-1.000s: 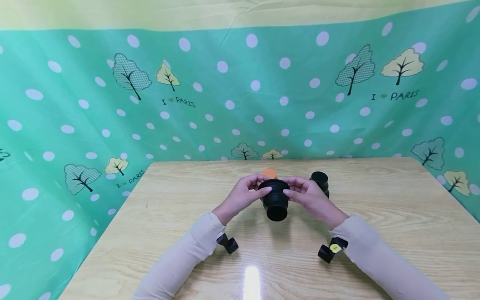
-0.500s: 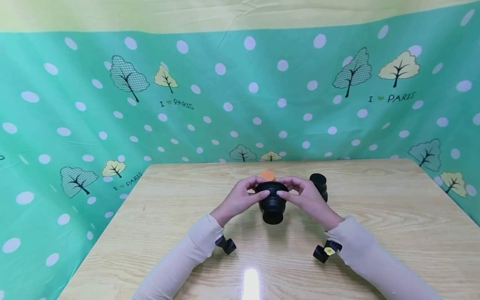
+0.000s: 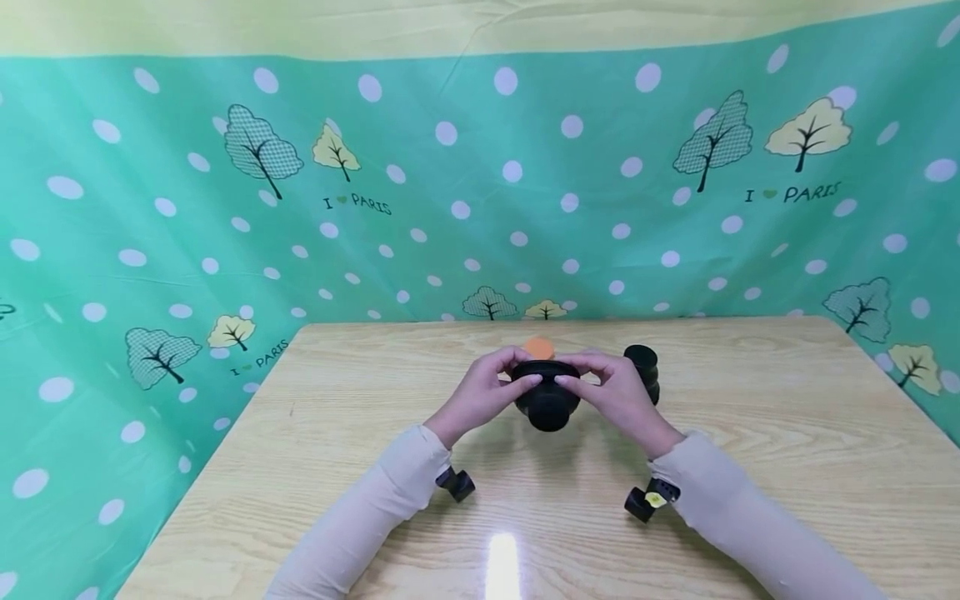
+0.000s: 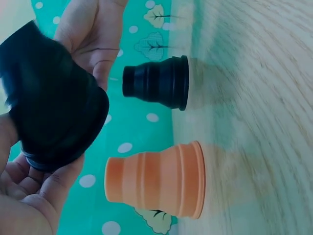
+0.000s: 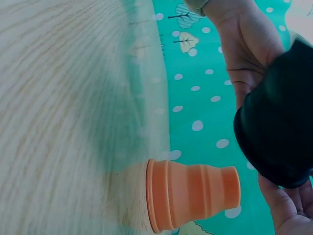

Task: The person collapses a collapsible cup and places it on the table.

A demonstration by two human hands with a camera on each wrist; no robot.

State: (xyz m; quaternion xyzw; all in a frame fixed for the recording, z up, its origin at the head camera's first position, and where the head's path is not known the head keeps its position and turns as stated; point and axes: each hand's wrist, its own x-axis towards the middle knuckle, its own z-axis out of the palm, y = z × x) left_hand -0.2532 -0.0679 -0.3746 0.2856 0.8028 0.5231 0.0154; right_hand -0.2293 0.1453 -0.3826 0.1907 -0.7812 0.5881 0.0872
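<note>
A stepped black collapsible cup [image 3: 549,410] is held above the table by both hands, its wide rim away from me and its narrow end facing me. On its left side the left hand [image 3: 483,393] pinches the rim, thumb on the near side. The right hand [image 3: 621,398] grips the rim opposite in the same way. Behind them stands an orange stepped cup [image 4: 155,180], upside down on its wide rim and partly hidden in the head view. A second black cup [image 4: 156,82] stands upside down behind the right hand.
The pale wooden table [image 3: 360,400] reaches back to a green dotted curtain [image 3: 420,183]. A small black wrist camera [image 3: 456,483] sits under the left sleeve, and another wrist camera [image 3: 645,503] under the right sleeve.
The held cup now looks shorter, with its narrow end higher and overlapping its body; whether it tilted or folded inward I cannot tell. Both hands keep their grip on the rim.
</note>
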